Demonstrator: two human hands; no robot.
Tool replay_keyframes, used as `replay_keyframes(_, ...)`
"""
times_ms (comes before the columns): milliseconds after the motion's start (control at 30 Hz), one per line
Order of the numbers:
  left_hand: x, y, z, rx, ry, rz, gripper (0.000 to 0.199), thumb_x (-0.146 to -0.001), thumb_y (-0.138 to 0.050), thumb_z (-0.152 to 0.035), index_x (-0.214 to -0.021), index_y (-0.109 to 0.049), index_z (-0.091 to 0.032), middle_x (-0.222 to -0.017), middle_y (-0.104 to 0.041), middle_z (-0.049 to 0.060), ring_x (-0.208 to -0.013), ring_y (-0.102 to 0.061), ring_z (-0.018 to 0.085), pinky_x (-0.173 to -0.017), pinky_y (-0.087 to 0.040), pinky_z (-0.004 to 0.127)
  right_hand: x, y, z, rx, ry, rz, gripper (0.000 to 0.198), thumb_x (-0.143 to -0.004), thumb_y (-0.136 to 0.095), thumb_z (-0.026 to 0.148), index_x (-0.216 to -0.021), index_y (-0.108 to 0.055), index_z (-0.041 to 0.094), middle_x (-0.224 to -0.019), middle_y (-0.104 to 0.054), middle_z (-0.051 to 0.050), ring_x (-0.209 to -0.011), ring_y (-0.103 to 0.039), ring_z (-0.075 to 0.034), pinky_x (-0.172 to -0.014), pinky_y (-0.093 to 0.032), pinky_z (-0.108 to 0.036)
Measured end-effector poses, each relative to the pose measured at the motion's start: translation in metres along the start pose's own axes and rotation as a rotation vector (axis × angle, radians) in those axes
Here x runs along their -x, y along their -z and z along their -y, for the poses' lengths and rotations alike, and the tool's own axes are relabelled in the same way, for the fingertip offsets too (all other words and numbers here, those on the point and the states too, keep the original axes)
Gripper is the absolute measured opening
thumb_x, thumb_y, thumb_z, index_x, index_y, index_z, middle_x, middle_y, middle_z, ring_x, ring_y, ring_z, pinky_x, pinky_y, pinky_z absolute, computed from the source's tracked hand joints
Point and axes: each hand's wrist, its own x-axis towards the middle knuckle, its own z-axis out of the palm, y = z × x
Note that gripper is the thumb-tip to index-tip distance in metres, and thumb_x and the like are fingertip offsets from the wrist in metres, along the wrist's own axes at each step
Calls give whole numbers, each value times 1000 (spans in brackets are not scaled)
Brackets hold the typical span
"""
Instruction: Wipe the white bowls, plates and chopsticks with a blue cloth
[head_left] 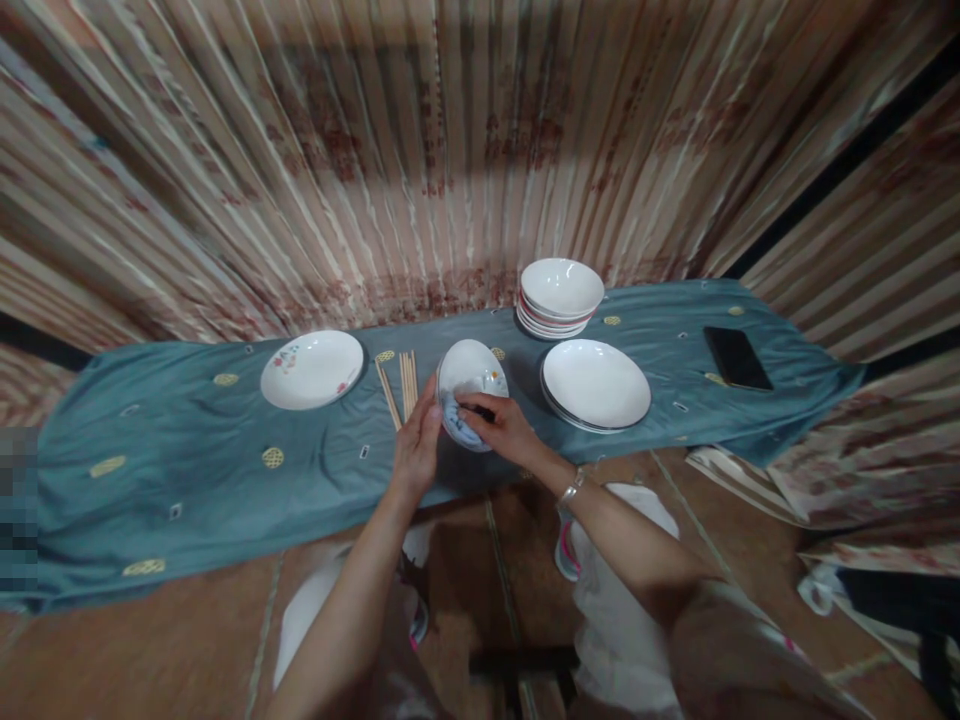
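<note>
The left hand [418,440] steadies a white bowl [471,362] at the middle of the surface [225,480], its fingers laid along the rim at about eight o'clock. The right hand [504,428] comes in from four o'clock, its fingers closed on a bluish cloth [454,416] against the inside. From that bowl, chopsticks [408,380] and a flowered plate [313,370] lie toward nine, stacked bowls [561,290] between one and two, stacked plates [596,383] at three.
</note>
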Motion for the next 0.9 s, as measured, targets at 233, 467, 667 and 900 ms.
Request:
replay_keyframes(233, 3, 0, 2, 112, 14, -20, 57, -91, -46, -53, -139, -50, -22, -145, -50, 7, -137, -40, 25, -113, -35, 42, -29, -13, -1, -257, 5, -123, 36, -80, -62, 48, -96, -73, 18, -91, -73, -4, -85, -66, -18, -80, -52, -30)
replay_keyframes(467, 6, 0, -4, 176, 117, -35, 65, -88, -46, -60, -141, -46, -22, -149, -44, 8, -128, -51, 29, -89, -57, 41, -30, -12, 10, -245, 18, -49, 32, -76, -66, 43, -93, -72, 17, -81, -69, 0, -76, -62, -16, -72, -50, -26)
replay_keyframes(667, 3, 2, -2, 69, 62, -95, 60, -88, -48, -57, -135, -54, -20, -142, -53, 9, -130, -49, 27, -106, -44, 40, -9, -3, 13, -251, -39, 120, 30, -77, -65, 37, -96, -71, 15, -81, -68, 0, -72, -61, -14, -69, -48, -24)
replay_keyframes(900, 0, 3, -1, 38, 21, -97, 58, -83, -57, -51, -130, -59, -17, -120, -68, 9, -118, -58, 25, -100, -47, 38, 7, 9, 8, -105, 37, 212, 25, -78, -65, 31, -97, -72, 17, -92, -72, -2, -86, -65, -17, -84, -48, -28)
